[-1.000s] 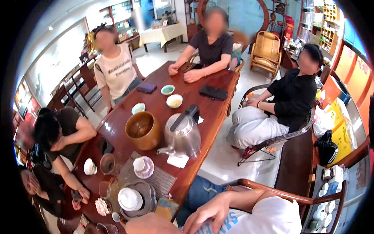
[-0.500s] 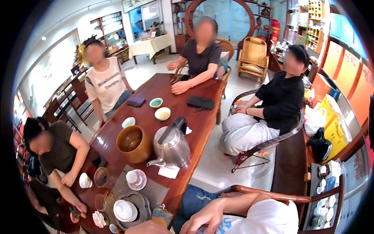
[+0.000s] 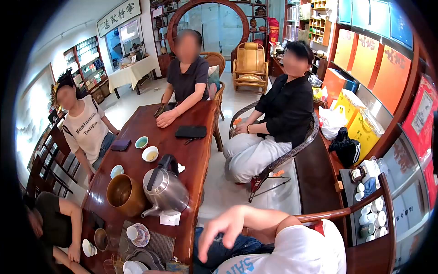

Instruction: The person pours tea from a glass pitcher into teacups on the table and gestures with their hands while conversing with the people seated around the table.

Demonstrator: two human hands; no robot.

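Note:
My right hand [image 3: 222,228] is raised over my jeans [image 3: 255,242], beside the table edge, with its fingers apart and nothing in them. A sliver of skin, perhaps my left arm or hand, shows at the bottom edge, its fingers hidden. To the left, a steel kettle [image 3: 166,191] stands next to a brown wooden bowl [image 3: 124,194] on the red-brown table [image 3: 194,160]. Nearer, a small cup [image 3: 133,232] sits on a patterned saucer [image 3: 143,236]. A white lidded bowl [image 3: 132,268] is cut off below.
Tea cups [image 3: 149,154] and a black case [image 3: 190,132] lie farther up the table. People sit around it: one at the far end [image 3: 186,75], two on the left. Another person [image 3: 285,107] sits in a woven chair [image 3: 308,141] on the right. My chair's wooden armrest [image 3: 337,214] is close.
The view has swung right. My right hand has lifted from near my other arm, its fingers now spread. The person at the far end has lowered a raised hand.

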